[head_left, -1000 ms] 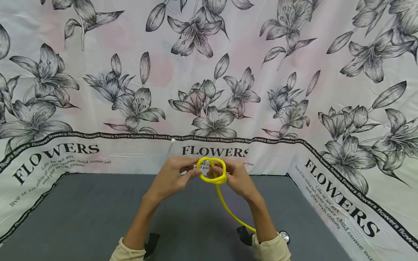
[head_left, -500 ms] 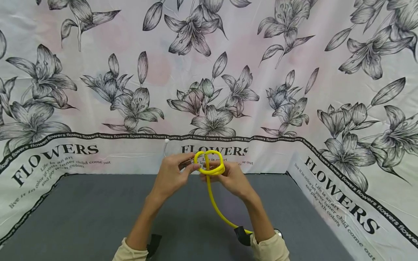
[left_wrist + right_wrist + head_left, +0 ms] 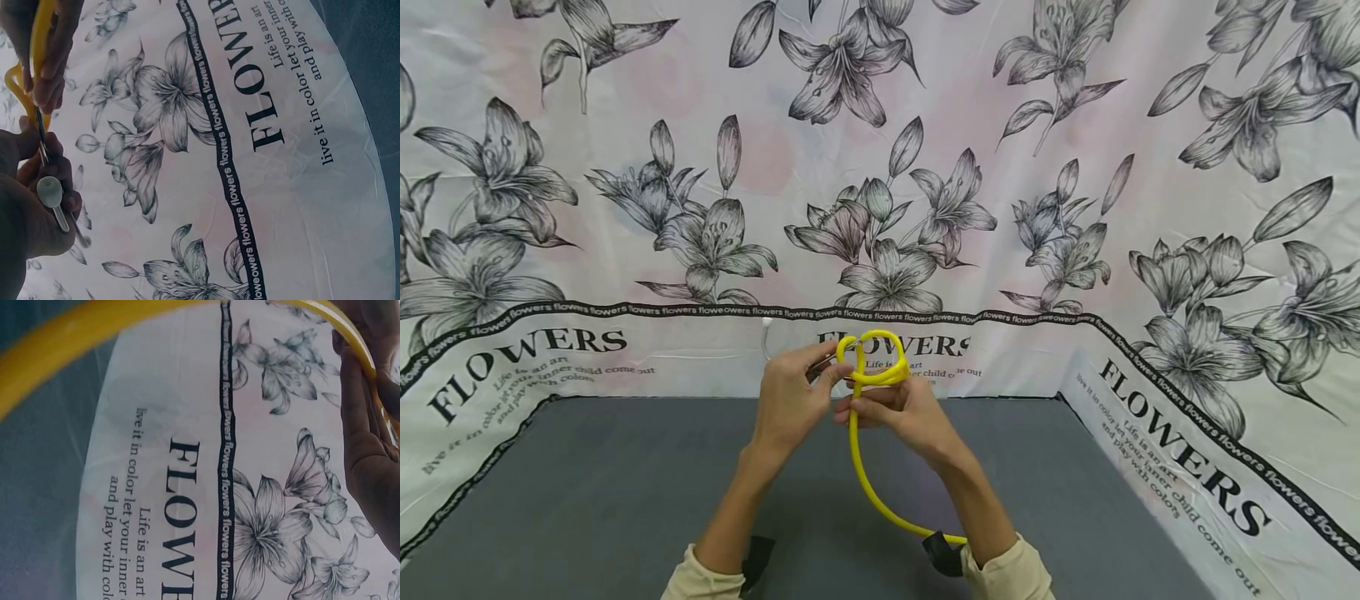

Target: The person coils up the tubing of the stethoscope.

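A stethoscope with yellow tubing (image 3: pixel 891 377) is held up between both hands, its tube wound into loops above the fingers. My left hand (image 3: pixel 792 393) grips its metal ear tubes (image 3: pixel 44 145), and a white eartip (image 3: pixel 50 190) sticks out beside the curled fingers. On the other side, my right hand (image 3: pixel 913 421) pinches the tube just below the loops, thumb and fingers together. From there a hanging length of tube (image 3: pixel 62 349) curves down and passes behind the right forearm. The chestpiece is hidden in the head view.
A dark grey table (image 3: pixel 647 492) lies beneath the hands. White fabric printed with flowers and lettering (image 3: pixel 880 167) stands as a wall at the back and along both sides. Black straps (image 3: pixel 943 554) sit at both wrists.
The loops have moved left and slightly up, and changed shape. My right hand has shifted down and left along the tube. The chestpiece by the right sleeve has gone out of sight.
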### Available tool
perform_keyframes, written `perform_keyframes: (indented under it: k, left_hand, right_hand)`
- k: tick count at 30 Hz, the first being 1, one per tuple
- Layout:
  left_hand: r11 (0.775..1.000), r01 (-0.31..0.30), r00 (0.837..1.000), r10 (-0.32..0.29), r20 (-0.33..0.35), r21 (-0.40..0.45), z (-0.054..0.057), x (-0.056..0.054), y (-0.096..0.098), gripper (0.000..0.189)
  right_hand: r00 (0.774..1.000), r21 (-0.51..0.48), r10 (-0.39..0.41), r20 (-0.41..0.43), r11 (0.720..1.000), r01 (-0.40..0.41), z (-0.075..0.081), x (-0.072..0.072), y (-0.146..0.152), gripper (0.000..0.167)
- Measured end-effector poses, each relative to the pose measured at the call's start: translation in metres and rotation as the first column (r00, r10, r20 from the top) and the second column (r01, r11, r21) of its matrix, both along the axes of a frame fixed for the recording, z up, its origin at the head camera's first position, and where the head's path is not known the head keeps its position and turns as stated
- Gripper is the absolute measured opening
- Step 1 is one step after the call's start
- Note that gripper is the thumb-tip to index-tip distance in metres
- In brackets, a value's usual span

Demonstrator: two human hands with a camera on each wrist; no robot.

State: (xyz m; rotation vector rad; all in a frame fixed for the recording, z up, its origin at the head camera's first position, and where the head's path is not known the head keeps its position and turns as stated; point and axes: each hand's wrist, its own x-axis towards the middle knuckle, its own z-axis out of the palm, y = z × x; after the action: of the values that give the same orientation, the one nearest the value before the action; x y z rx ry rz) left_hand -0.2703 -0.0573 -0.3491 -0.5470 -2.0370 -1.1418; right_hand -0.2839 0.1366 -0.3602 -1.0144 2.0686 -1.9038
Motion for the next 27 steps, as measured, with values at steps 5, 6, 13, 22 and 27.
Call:
perform_keyframes:
  k: [5,6,13,22,27]
  left_hand:
    - [0.999,-0.042,0.999,0.042,-0.002,0.003,0.000,0.000,0.001,0.032]
    - [0.999,-0.049,0.999,0.049,-0.001,0.003,-0.001,0.000,0.001,0.032]
    - [0.997,-0.082,0.996,0.082,-0.032,0.005,-0.002,0.000,0.002,0.030]
    - [0.969,-0.244,0.964,0.239,-0.118,-0.025,-0.003,0.001,0.006,0.027]
    - [0.945,-0.321,0.937,0.309,-0.164,-0.056,-0.003,0.001,0.005,0.021]
  right_hand:
    - [1.000,-0.044,0.021,0.024,0.999,-0.020,-0.003,0.000,-0.004,0.038]
    - [0.999,-0.049,0.022,0.034,0.999,-0.020,-0.003,0.001,-0.005,0.038]
    - [0.996,-0.084,0.044,0.082,0.996,-0.037,-0.005,0.002,-0.010,0.037]
    - [0.997,-0.001,0.015,0.077,1.000,-0.015,-0.011,0.007,-0.023,0.034]
    - [0.999,0.093,0.026,-0.042,0.995,-0.022,-0.008,0.016,-0.030,0.027]
